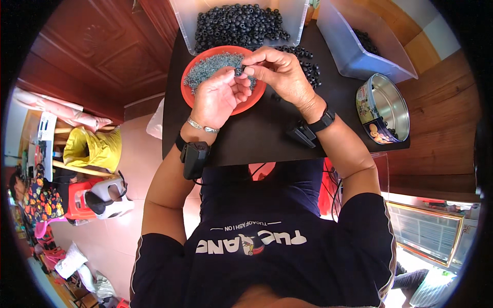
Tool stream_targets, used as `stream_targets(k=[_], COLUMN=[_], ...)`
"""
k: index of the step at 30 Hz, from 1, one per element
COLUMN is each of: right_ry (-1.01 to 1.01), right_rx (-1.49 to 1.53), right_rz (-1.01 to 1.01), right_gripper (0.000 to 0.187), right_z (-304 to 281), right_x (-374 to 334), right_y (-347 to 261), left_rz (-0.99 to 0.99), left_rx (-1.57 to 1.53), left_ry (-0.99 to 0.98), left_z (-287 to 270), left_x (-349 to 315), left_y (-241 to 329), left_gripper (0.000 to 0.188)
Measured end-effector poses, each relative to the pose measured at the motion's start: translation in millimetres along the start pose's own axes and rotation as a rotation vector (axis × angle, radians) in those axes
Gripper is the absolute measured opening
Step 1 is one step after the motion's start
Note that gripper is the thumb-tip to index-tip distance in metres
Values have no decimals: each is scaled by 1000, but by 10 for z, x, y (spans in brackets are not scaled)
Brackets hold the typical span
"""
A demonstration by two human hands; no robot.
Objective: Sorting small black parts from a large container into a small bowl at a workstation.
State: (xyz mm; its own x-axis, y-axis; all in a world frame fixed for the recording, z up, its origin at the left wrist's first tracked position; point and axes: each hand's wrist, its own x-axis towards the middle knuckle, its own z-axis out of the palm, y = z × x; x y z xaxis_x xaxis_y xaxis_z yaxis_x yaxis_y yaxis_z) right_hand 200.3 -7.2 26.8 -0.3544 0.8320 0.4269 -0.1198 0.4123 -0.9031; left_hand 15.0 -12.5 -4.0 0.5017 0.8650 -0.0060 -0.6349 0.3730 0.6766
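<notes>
Over an orange-red bowl (188, 95) full of small grey, partly see-through pieces (205, 71), my two hands meet at the fingertips. My left hand (218, 100) is palm up, its thumb and fingertips closed on a small black round part (238, 72). From the right, my right hand (282, 74) comes in with thumb and forefinger pinched together against that part. Whether a second tiny piece sits in this pinch is hidden. Several loose black round parts with holes (310, 72) lie on the dark table beside my right hand.
A clear bin (187, 25) heaped with black round parts (239, 25) stands at the back. Another translucent bin (359, 56) and a round metal tin (365, 105), each with some black pieces inside, are on the right. The dark table's (241, 149) front edge lies under my forearms.
</notes>
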Motion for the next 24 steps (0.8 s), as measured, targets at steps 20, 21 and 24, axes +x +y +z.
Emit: stream_targets(k=[20, 21, 24], right_ry=[41, 50, 64], right_rx=[-360, -434, -530], right_rz=[-223, -306, -402], right_gripper=[24, 27, 32], right_z=[55, 56, 77], right_x=[-8, -3, 8], right_y=[-3, 11, 2], left_rz=[-43, -42, -53], left_rx=[-57, -57, -105], left_ry=[-9, -11, -38], left_z=[35, 35, 24], left_x=[-9, -9, -21], left_y=[12, 12, 8], left_gripper=[19, 19, 19])
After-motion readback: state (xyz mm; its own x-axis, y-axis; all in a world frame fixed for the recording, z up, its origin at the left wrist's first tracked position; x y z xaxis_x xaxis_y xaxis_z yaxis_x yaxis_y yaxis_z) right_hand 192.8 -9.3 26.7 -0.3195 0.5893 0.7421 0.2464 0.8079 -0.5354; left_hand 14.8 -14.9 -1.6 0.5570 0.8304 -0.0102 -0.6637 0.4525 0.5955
